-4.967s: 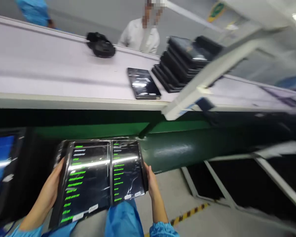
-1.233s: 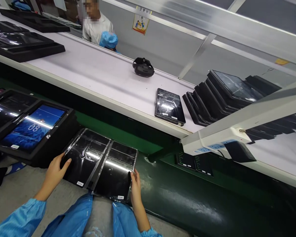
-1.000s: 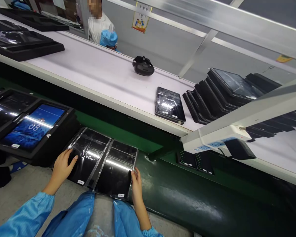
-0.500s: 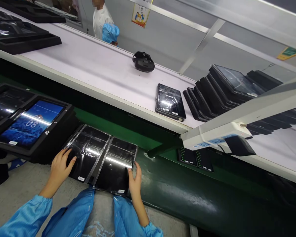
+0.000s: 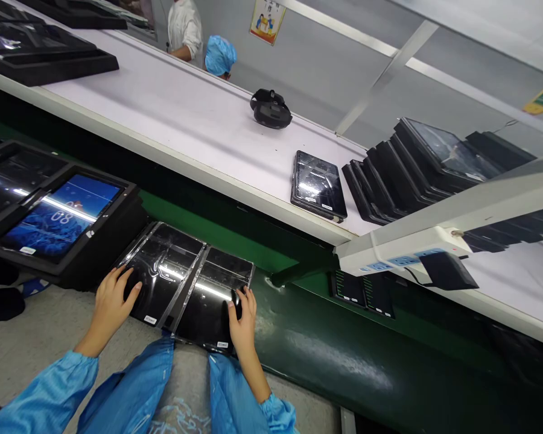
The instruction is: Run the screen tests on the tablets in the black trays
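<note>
Two dark tablets lie side by side above my knees, with clear plastic film over them and small white labels at their lower edges. My left hand (image 5: 112, 300) touches the outer edge of the left tablet (image 5: 163, 265), thumb spread from the fingers. On the right tablet (image 5: 208, 310), my right hand (image 5: 243, 319) rests at the right side with fingers and thumb apart. Neither hand wraps around anything. To the left, a tablet with a lit blue screen (image 5: 66, 217) sits in a black foam tray (image 5: 129, 196).
A white bench (image 5: 172, 114) runs across, carrying a black strapped device (image 5: 271, 110), a pair of stacked tablets (image 5: 319, 184) and a leaning row of tablets (image 5: 389, 181). A power strip (image 5: 402, 253) hangs on a post. A person in a blue cap (image 5: 219, 55) is beyond.
My right hand has slid slightly up and inward over the right tablet. My left hand stays at the left tablet's edge. The view has shifted a little.
</note>
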A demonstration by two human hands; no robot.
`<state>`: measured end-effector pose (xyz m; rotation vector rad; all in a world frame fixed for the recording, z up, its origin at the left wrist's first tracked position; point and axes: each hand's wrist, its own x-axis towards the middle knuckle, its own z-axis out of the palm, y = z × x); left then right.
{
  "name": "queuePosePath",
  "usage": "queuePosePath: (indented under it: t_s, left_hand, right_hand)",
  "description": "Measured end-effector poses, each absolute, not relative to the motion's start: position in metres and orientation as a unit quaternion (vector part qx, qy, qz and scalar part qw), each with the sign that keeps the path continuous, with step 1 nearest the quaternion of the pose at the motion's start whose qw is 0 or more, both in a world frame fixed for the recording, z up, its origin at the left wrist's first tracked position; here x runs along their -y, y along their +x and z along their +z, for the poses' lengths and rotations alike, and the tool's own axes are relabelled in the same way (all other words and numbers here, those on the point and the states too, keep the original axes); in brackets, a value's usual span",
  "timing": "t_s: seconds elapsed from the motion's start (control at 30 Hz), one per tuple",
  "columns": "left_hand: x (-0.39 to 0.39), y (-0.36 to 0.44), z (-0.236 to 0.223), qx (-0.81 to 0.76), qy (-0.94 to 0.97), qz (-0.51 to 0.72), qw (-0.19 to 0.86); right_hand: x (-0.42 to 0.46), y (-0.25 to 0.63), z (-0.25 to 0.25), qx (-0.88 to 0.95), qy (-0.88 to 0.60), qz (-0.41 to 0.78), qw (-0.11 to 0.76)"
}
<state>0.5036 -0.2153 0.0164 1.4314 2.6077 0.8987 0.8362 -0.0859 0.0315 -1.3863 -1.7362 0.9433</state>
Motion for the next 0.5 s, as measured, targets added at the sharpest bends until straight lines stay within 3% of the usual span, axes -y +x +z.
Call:
queuePosePath:
  t_s: [0.17, 0.5]
  left_hand:
    - [0.191, 0.518, 0.024, -0.813, 0.501, 0.296, 0.021]
    - [0.046, 0.564, 0.039, -0.75, 0.618, 0.231, 0.057]
  right_hand:
    - [0.072, 0.835, 0.02, 0.663, -0.554, 0.344, 0.367]
    - [0.013, 0.834, -0.008, 0.562, -0.591, 0.386, 0.43]
